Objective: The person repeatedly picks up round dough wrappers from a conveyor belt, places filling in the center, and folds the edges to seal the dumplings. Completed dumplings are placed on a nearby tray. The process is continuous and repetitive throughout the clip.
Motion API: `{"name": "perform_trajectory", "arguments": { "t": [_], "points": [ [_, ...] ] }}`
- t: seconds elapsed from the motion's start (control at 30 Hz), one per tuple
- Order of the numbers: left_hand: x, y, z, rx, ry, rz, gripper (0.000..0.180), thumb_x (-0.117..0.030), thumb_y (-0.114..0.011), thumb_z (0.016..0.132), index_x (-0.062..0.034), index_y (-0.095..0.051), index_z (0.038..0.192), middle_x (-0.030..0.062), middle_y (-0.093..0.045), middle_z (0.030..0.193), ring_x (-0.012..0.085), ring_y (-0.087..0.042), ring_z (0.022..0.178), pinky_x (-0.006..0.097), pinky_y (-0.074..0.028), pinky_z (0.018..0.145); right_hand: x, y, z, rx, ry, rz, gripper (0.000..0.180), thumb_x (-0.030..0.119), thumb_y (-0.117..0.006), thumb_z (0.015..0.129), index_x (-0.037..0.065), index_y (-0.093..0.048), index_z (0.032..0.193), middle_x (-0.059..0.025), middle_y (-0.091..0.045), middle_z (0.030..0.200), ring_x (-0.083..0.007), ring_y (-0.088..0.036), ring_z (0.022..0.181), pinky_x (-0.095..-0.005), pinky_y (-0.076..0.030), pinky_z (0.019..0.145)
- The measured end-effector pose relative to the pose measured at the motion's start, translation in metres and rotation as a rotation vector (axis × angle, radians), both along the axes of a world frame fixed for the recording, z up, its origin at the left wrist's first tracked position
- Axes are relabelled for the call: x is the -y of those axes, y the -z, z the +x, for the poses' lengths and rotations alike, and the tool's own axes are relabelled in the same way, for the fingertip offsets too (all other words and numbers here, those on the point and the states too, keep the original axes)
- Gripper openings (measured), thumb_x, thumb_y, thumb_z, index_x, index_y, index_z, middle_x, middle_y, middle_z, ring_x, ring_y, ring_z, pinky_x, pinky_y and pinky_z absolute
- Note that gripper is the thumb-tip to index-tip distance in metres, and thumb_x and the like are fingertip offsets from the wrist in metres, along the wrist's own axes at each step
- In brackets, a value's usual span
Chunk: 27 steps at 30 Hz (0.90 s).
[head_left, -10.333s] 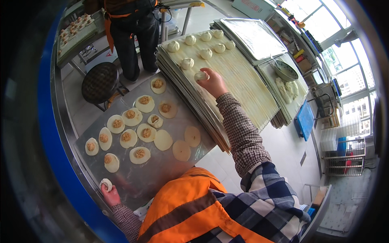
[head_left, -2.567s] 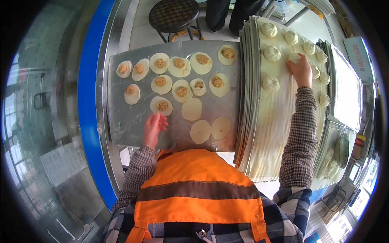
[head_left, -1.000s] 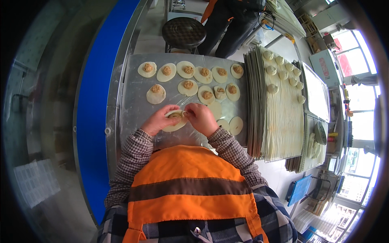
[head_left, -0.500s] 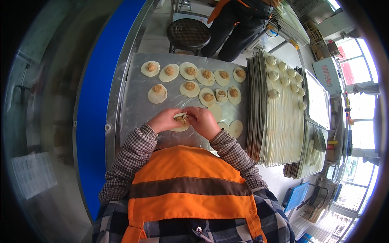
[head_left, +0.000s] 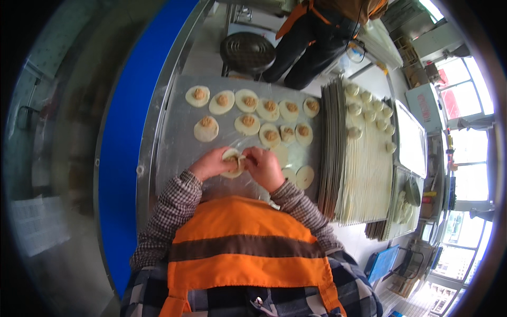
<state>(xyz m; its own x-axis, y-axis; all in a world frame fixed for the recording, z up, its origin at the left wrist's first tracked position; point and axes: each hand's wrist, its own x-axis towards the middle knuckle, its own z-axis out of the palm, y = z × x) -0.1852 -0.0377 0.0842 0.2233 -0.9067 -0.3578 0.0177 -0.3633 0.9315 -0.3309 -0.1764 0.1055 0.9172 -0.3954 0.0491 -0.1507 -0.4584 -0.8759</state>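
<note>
Between my hands is a filled dough wrapper [head_left: 231, 170], a pale round with filling inside and its right edge gathered into a fold. The fingers of my left hand [head_left: 208, 164] are closed on its left side. My right hand [head_left: 265, 168] pinches the folded right edge with thumb and fingers. Beyond them, flat dough rounds topped with brown filling [head_left: 247, 124] lie in two rows on the metal table [head_left: 182, 158]. One small filled piece [head_left: 287, 133] among them has its edges partly folded up. Plain dough rounds [head_left: 304, 177] lie right of my right hand.
Stacked trays [head_left: 364, 179] stand against the table's right side, with several closed dough buns [head_left: 355, 109] on top. A blue strip [head_left: 119, 137] runs along the left. At the far side are a dark round stool [head_left: 248, 52] and a person [head_left: 311, 47] standing.
My fingers have drawn apart slightly, so more of the wrapper and its filling shows. Both hands sit a little lower in the picture. The view has shifted slightly.
</note>
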Motion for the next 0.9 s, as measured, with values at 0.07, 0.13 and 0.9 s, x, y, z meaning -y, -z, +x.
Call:
{"name": "perform_trajectory", "arguments": {
  "t": [0.07,0.13,0.9],
  "points": [
    [0.001,0.003,0.002,0.092,0.058,-0.027,0.038,-0.008,-0.068,0.081,-0.0024,-0.057,0.118,0.0068,-0.064,0.102,0.0128,-0.060,0.096,0.029,-0.049,0.084,-0.003,0.002,0.001,-0.036,0.018,0.091,0.017,0.005,-0.063,0.080,0.002,-0.062,0.096,-0.0146,-0.062,0.073,-0.0282,-0.061,0.065,-0.0347,-0.049,0.059],
    [0.002,0.006,0.002,0.115,0.078,-0.096,0.038,-0.008,-0.067,0.083,-0.0030,-0.056,0.119,0.0065,-0.064,0.103,0.0136,-0.060,0.096,0.029,-0.049,0.085,-0.004,0.002,0.001,-0.033,0.007,0.078,0.014,0.004,-0.062,0.081,0.001,-0.061,0.095,-0.0143,-0.063,0.073,-0.0260,-0.063,0.065,-0.0332,-0.050,0.058],
    [-0.011,0.002,-0.015,-0.434,-0.336,0.062,0.036,-0.014,-0.061,0.085,-0.0095,-0.057,0.120,-0.0005,-0.061,0.084,0.0071,-0.054,0.058,0.022,-0.041,0.047,-0.016,0.003,0.002,-0.105,0.058,-0.064,0.014,0.006,-0.065,0.080,-0.001,-0.062,0.091,-0.0149,-0.065,0.072,-0.0265,-0.065,0.065,-0.0333,-0.051,0.060]
  ]
}}
